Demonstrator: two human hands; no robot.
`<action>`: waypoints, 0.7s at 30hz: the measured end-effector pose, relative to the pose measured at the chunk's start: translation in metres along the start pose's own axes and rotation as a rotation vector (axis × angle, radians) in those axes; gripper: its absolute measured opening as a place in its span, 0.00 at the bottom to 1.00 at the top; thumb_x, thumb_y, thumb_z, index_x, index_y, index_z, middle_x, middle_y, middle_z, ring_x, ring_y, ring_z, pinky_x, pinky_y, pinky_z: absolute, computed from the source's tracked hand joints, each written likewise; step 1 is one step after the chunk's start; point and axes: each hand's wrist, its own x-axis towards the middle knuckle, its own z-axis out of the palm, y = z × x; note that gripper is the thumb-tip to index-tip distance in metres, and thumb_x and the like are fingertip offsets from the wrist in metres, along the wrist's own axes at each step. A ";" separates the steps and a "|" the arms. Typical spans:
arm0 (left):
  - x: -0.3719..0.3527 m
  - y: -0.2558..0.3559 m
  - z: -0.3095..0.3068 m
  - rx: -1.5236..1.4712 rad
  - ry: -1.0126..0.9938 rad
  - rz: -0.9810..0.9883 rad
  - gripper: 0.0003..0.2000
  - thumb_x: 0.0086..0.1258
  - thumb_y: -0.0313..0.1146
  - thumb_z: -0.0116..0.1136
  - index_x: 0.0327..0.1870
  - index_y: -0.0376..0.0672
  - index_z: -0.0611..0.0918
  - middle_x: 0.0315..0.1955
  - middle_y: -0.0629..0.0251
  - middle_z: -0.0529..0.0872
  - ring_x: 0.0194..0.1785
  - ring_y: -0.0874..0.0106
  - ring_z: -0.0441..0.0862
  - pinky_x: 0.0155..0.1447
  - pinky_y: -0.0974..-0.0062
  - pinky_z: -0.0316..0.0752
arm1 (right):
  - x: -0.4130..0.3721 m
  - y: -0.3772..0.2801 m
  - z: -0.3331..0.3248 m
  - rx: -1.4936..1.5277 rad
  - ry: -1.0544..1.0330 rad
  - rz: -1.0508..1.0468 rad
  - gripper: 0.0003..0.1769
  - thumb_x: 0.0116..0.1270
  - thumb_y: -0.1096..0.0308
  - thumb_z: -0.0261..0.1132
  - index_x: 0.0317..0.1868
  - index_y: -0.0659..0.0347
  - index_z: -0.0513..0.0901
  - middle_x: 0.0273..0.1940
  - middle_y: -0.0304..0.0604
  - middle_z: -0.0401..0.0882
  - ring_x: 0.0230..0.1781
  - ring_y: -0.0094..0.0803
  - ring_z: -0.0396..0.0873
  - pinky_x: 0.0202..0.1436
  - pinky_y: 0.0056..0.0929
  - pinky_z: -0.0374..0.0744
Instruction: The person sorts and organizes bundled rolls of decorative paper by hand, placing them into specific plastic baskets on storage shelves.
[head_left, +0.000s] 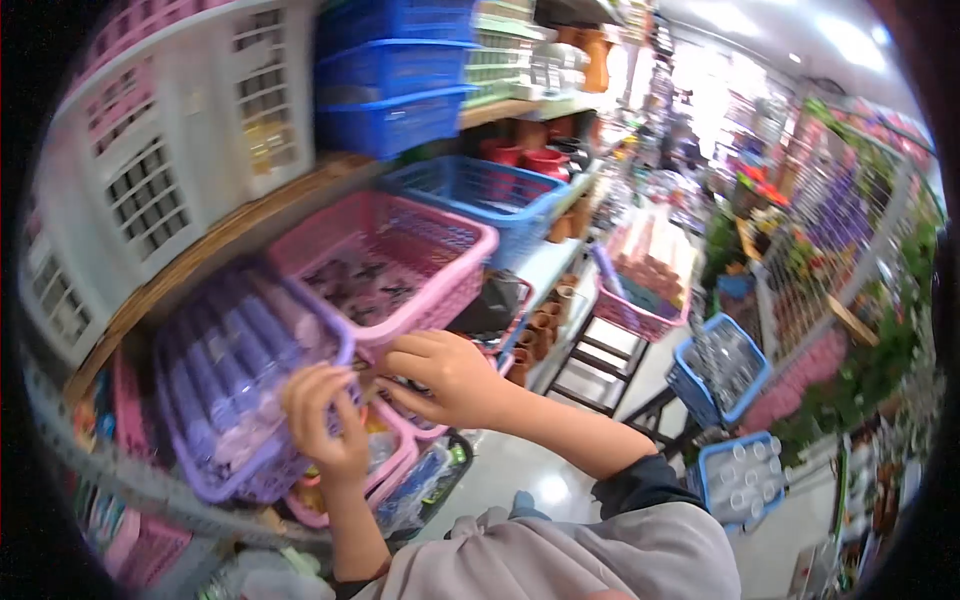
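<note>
My left hand (325,420) is raised at the front right corner of a purple basket (215,488), its fingers curled. The basket holds several long purple wrapped packs (230,350). My right hand (440,378) is just below the front wall of a pink basket (420,318), with fingers bent toward my left hand. Small dark pieces (360,290) lie inside the pink basket. The fingertips of both hands nearly meet; anything pinched between them is too small or hidden to name.
Blue baskets (395,75) are stacked on the upper shelf beside white baskets (150,190). Lower pink baskets (395,465) sit beneath my hands. A dark stool (600,370) and blue baskets of clear items (720,370) stand along the aisle. A rack of artificial flowers (840,220) is at right.
</note>
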 end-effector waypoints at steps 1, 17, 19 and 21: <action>0.000 0.009 0.024 -0.156 -0.049 0.040 0.06 0.60 0.19 0.55 0.36 0.41 0.81 0.36 0.61 0.83 0.45 0.61 0.79 0.53 0.63 0.71 | -0.017 0.002 -0.016 -0.055 -0.015 0.079 0.06 0.59 0.69 0.65 0.34 0.61 0.77 0.30 0.44 0.75 0.32 0.42 0.76 0.34 0.37 0.73; -0.044 0.134 0.321 -0.884 -0.745 -0.115 0.07 0.63 0.21 0.55 0.41 0.39 0.81 0.36 0.64 0.82 0.37 0.71 0.79 0.42 0.75 0.72 | -0.270 0.069 -0.226 -0.322 0.392 1.131 0.10 0.65 0.67 0.61 0.38 0.66 0.82 0.31 0.45 0.83 0.27 0.31 0.80 0.33 0.28 0.78; -0.065 0.138 0.363 -0.943 -0.853 -0.283 0.06 0.67 0.23 0.54 0.42 0.39 0.81 0.37 0.67 0.81 0.37 0.79 0.79 0.42 0.80 0.72 | -0.297 0.085 -0.242 -0.310 0.463 1.149 0.10 0.65 0.67 0.62 0.38 0.66 0.82 0.31 0.45 0.83 0.26 0.30 0.80 0.33 0.28 0.78; -0.087 0.142 0.403 -1.018 -0.914 -0.466 0.07 0.68 0.24 0.53 0.44 0.39 0.81 0.39 0.67 0.81 0.40 0.79 0.79 0.44 0.80 0.73 | -0.329 0.099 -0.255 -0.323 0.541 1.176 0.10 0.65 0.67 0.62 0.38 0.66 0.83 0.29 0.43 0.84 0.24 0.27 0.79 0.31 0.26 0.77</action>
